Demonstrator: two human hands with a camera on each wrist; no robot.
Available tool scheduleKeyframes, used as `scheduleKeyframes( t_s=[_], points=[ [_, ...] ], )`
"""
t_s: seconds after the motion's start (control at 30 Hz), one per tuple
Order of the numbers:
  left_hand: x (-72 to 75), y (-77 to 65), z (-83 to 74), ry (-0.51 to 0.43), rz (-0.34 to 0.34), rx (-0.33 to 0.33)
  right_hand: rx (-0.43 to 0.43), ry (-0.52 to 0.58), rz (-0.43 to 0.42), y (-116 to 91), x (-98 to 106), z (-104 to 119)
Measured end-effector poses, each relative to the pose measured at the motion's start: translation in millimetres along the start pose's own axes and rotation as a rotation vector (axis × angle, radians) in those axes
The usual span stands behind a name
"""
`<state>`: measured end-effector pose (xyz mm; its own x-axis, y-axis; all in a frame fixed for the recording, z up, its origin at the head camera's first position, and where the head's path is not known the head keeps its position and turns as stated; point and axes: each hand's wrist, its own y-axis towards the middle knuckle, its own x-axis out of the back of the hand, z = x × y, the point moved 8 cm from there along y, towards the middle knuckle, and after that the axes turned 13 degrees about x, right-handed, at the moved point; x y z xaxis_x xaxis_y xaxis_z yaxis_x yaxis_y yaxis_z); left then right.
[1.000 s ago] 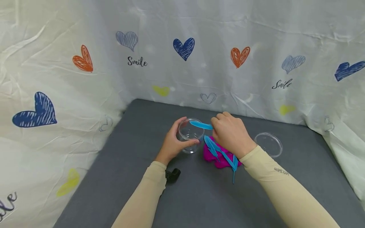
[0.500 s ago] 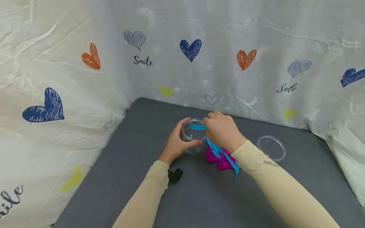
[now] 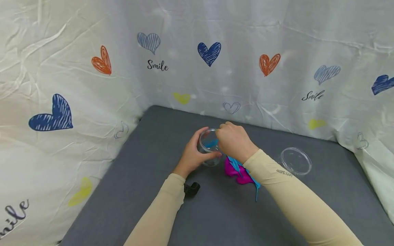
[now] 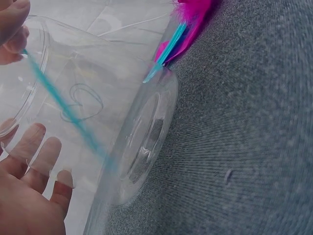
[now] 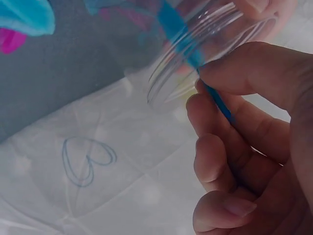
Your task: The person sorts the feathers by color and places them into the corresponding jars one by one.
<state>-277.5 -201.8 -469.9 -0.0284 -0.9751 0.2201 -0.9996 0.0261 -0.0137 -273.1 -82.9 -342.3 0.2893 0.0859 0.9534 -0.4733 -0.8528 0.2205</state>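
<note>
My left hand (image 3: 194, 155) holds a clear plastic jar (image 3: 205, 158) round its side, thumb in front and fingers behind. The jar's open mouth is at the top, and its base is at the grey tabletop in the left wrist view. Over the rim, my right hand (image 3: 235, 141) pinches the quill of a blue feather (image 5: 178, 32) between thumb and forefinger. The feather (image 4: 66, 107) reaches down inside the jar toward its bottom. Just right of the jar lie magenta feathers (image 3: 238, 173) with blue feathers (image 3: 257, 191) on top, partly hidden by the right hand and sleeve.
A clear round lid (image 3: 296, 161) lies on the grey table (image 3: 234, 218) to the right, close to the right forearm. A black wrist mount (image 3: 192, 189) sits at the left wrist. White cloth (image 3: 234, 30) printed with hearts hangs behind and beside the table.
My right hand has moved left and down to the jar's rim, lowering the blue feather from over the mouth into the jar. My left hand keeps its grip on the jar. The head view has shifted slightly.
</note>
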Motion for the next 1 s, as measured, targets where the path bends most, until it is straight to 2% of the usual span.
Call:
scheduleKeyframes(
  t_s=[0.2,0.5,0.7,1.0],
  points=[
    [-3.9,0.6,1.9,-0.002,0.011,-0.001,-0.032,0.083,0.018,-3.4,-3.1,-3.9],
    [-1.6,3.8,3.4,-0.017,0.006,-0.004,-0.101,0.132,-0.008,-16.5,9.5,-18.4],
    [-3.9,6.2,3.1,-0.003,-0.001,-0.017,-0.162,0.158,-0.047,-41.1,5.0,-28.7],
    [-3.8,7.1,6.0,0.012,-0.017,-0.016,-0.223,0.190,-0.010,-76.5,-17.8,-31.6]
  ],
)
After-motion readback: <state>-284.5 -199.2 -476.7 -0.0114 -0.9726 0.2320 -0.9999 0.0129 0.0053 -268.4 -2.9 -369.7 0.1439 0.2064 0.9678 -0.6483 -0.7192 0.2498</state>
